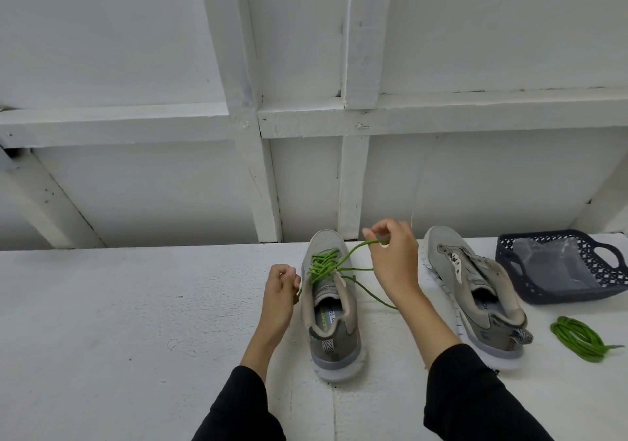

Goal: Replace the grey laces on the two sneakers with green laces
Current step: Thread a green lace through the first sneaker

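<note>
Green lace (324,264) ends pinched — left hand (280,286) low | right hand (394,257) raised

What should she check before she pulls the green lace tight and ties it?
1. Left hand holds one lace end: ok.
2. Right hand pinches the other end of the green lace: ok.
3. Lace crossed through every eyelet of the left sneaker: cannot tell.
4. Both ends equal in length: cannot tell.
5. Sneaker upright on the table: ok.
6. Spare lace ready for the right sneaker, which has no lace: ok.
</note>
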`<action>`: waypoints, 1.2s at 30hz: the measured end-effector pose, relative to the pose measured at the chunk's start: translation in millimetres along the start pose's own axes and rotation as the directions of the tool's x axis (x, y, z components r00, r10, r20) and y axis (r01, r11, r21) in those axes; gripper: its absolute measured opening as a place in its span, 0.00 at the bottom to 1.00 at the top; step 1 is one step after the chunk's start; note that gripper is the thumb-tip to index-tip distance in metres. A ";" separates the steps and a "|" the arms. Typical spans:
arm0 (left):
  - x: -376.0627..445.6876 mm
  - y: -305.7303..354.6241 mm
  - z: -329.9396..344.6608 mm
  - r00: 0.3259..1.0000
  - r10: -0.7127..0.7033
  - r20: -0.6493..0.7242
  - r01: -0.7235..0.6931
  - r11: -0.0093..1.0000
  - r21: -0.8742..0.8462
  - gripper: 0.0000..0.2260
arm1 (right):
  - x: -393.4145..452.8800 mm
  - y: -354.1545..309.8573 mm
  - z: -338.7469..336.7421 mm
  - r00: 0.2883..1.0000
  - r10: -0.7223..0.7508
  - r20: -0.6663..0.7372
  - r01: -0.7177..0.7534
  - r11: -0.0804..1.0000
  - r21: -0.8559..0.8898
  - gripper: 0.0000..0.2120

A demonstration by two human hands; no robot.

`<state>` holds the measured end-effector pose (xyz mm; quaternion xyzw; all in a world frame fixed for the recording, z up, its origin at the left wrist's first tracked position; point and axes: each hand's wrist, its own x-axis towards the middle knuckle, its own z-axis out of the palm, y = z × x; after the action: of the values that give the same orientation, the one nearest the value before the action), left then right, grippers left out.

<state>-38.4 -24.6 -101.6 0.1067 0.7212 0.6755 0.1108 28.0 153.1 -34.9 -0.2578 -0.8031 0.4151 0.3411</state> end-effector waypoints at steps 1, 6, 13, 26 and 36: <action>-1.5 -3.5 -3.7 0.996 0.076 0.037 -0.081 0.987 0.139 0.08 | -0.4 2.1 1.7 0.999 0.005 0.034 -0.004 0.999 -0.041 0.06; -13.9 -24.6 -26.6 0.986 0.112 0.122 -0.162 0.802 0.575 0.08 | -6.2 2.4 5.2 0.997 0.045 0.062 -0.031 0.976 -0.217 0.06; -17.1 -39.0 -37.9 0.980 0.145 0.137 -0.194 0.523 0.830 0.08 | -13.0 -5.0 16.3 0.972 0.168 0.166 -0.184 0.979 0.086 0.09; -20.5 -18.1 0.0 0.969 0.246 0.008 -0.218 0.844 0.490 0.13 | -51.2 20.8 31.3 0.885 0.145 0.443 -0.298 0.906 0.300 0.28; -8.6 -9.2 -19.5 0.919 -0.372 -0.132 0.105 0.552 -0.827 0.15 | -62.5 35.1 24.3 0.909 0.283 0.305 -0.379 0.866 0.325 0.41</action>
<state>-36.1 -46.3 -109.5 -0.1560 0.3514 0.9138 0.1308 53.7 115.8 -95.6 -0.2684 -0.6873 0.6432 0.2044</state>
